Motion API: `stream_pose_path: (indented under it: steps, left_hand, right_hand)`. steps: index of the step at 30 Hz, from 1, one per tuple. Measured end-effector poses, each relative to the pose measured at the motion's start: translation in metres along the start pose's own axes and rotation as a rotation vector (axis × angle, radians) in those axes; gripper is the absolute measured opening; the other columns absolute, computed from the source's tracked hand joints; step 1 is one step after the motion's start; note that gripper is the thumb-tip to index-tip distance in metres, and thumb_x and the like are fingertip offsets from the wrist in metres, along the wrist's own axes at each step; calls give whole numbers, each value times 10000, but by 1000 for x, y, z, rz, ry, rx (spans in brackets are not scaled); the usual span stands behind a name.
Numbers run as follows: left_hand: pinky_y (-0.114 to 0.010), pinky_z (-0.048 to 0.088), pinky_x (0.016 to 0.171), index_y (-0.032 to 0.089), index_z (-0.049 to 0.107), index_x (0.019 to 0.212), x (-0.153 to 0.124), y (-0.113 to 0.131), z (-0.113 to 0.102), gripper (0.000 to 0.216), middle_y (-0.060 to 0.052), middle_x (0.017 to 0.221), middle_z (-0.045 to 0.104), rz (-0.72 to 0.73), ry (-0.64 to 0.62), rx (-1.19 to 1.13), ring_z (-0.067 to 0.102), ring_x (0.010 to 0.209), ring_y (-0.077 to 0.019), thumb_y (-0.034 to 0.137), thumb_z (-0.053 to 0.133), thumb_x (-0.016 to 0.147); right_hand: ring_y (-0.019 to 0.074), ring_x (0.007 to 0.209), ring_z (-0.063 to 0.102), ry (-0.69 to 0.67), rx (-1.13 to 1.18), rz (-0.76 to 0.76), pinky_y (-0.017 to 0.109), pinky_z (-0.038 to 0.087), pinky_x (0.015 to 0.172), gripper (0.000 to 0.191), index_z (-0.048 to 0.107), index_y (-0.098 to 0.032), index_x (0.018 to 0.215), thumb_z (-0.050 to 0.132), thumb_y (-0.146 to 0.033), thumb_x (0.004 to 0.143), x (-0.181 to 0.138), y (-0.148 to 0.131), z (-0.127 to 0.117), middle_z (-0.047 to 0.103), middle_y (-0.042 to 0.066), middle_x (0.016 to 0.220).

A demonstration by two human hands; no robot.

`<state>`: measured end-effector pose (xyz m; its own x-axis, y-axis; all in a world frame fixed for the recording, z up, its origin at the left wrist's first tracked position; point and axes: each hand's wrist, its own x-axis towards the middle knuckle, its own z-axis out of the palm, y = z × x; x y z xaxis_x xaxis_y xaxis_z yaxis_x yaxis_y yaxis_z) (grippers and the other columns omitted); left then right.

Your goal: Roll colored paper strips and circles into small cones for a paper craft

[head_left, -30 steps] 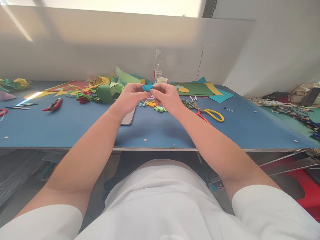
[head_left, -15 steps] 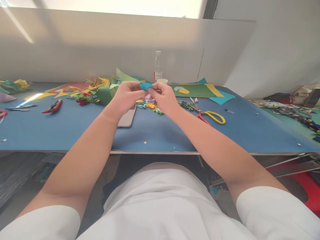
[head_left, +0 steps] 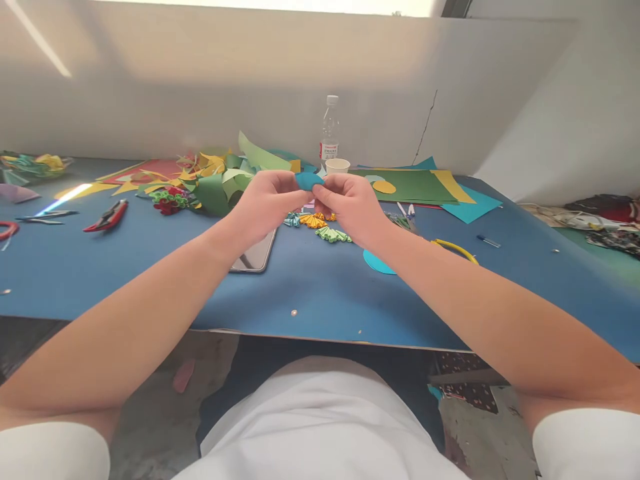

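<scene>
Both hands meet above the far middle of the blue table, pinching a small piece of folded blue paper (head_left: 309, 181) between them. My left hand (head_left: 267, 205) grips its left side. On the right, the thumb and fingers of my right hand (head_left: 354, 205) press its lower edge. Pleated paper pieces in orange (head_left: 314, 221), light green (head_left: 334, 235) and blue lie just below the hands. A phone (head_left: 257, 257) lies partly under my left wrist. Beside my right forearm shows a round blue paper (head_left: 379, 262), partly covered by the arm.
Yellow-handled scissors (head_left: 456, 249) are mostly hidden behind my right forearm. Coloured paper sheets (head_left: 417, 187), a paper cup (head_left: 338, 166) and a plastic bottle (head_left: 330, 127) stand or lie at the back. Red-handled pliers (head_left: 107, 217) and a paper bouquet (head_left: 210, 187) are on the left.
The view has shifted, and both hands keep their pinch on the blue paper. My right forearm now covers most of the scissors, and the round blue paper shows beside it.
</scene>
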<state>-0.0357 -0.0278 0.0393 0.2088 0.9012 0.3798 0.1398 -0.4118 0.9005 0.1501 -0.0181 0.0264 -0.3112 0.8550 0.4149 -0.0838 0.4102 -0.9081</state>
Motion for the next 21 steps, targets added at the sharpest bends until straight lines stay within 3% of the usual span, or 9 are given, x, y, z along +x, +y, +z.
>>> stream_pose_path:
  steps: [4,10,16,21]
  left_hand:
    - [-317,519,741,172,825,832,3,-6,-10,107,-43,840,767,-30,-35,23,678,786,-178,270,843,792]
    - [-350,570,774,220,842,814,-7,-23,-23,116,-36,811,769,-127,48,-17,704,801,-211,313,896,772]
    - [-379,585,746,279,830,834,-23,-30,-22,112,-39,862,799,-307,46,20,712,821,-245,364,879,781]
    - [-368,593,794,326,834,849,-30,-29,-20,119,0,890,799,-357,45,100,704,866,-237,392,898,773]
  right_hand:
    - [118,605,527,-24,69,62,267,440,556,307,658,-195,757,844,-341,953,6,6,4,646,16,701]
    - [135,614,561,-54,97,173,274,442,543,241,733,-195,804,877,-363,900,13,19,12,686,21,712]
    - [140,595,570,-67,251,385,281,452,530,307,776,-203,845,983,-404,738,10,31,13,694,5,687]
    - [143,599,583,-92,370,471,288,442,543,289,785,-204,806,991,-386,718,8,31,12,682,5,665]
